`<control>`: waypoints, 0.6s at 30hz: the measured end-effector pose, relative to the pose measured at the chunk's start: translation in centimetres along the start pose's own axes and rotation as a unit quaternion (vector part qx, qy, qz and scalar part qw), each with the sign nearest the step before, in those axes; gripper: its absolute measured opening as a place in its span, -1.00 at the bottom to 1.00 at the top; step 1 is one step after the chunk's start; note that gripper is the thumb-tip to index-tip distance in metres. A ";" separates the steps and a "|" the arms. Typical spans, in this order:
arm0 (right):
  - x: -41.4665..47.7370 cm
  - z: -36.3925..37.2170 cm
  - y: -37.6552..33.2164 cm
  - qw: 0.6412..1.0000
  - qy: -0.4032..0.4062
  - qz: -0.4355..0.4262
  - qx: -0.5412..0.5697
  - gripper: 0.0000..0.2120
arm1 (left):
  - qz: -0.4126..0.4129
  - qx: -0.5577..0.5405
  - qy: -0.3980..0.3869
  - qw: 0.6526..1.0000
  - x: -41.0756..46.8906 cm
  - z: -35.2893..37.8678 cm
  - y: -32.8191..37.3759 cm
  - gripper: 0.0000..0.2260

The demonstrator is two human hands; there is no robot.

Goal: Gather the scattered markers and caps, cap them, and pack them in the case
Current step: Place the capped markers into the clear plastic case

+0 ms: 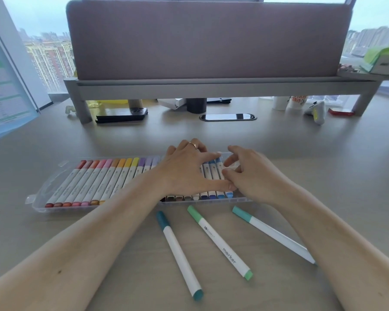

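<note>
Here, both hands are over the right part of the clear plastic case (pixel 41 199), which lies on the tabletop (pixel 323 167). The left hand (pixel 186 169) lies flat and spread on the row of markers (pixel 103 182) in the case, with a ring (pixel 193 144) on one finger; its thumb reaches to the right, and it holds nothing. The right hand (pixel 249 173) is just beside it, touching the left thumb, with fingers curled loosely over the blue markers (pixel 213 169) at the end of the row. I cannot tell if it grips one of them.

The markers in the case lie side by side, from red and orange at the left through yellow and purple to blue. In front of the case, three capped markers lie loose on the tabletop: a dark teal marker (pixel 177 252), a green marker (pixel 220 241) with the word "marker" on it, and a light teal marker (pixel 272 234), partly hidden under the right forearm.
</note>
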State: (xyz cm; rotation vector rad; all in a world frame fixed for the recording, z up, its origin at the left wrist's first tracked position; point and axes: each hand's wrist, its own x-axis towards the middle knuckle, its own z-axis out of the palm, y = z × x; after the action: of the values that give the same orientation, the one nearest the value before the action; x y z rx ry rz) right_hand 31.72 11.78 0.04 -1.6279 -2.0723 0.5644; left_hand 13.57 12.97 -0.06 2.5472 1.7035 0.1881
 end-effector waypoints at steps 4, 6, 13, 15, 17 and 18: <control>0.1 0.0 0.1 1.000 -0.005 -0.003 0.002 -0.38 | -0.002 -0.004 0.004 1.000 0.2 0.5 -0.2 -0.12; 0.2 0.0 0.1 1.000 -0.005 -0.003 0.001 -0.37 | -0.003 -0.009 0.010 1.000 0.3 0.6 -0.2 -0.15; 0.0 0.0 0.4 1.000 0.021 -0.013 0.001 -0.50 | 0.008 -0.010 0.009 1.000 -0.1 0.6 -0.2 -0.17; -0.2 -0.3 0.5 0.997 0.067 -0.023 0.016 -0.61 | 0.011 -0.028 0.017 0.999 -0.4 0.4 -0.7 -0.20; -0.4 -0.7 0.2 0.990 0.129 -0.044 0.028 -0.76 | 0.017 -0.042 0.020 0.999 -0.8 0.3 -1.0 -0.25; -0.5 -1.0 0.0 0.986 0.151 -0.053 0.035 -0.86 | 0.020 -0.048 0.020 0.998 -0.9 0.3 -1.1 -0.27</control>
State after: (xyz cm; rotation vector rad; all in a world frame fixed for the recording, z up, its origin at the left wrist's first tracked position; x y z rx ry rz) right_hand 32.38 11.30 0.78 -1.4522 -1.8799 0.3263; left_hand 12.31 12.57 -0.60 2.5265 1.6155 0.3169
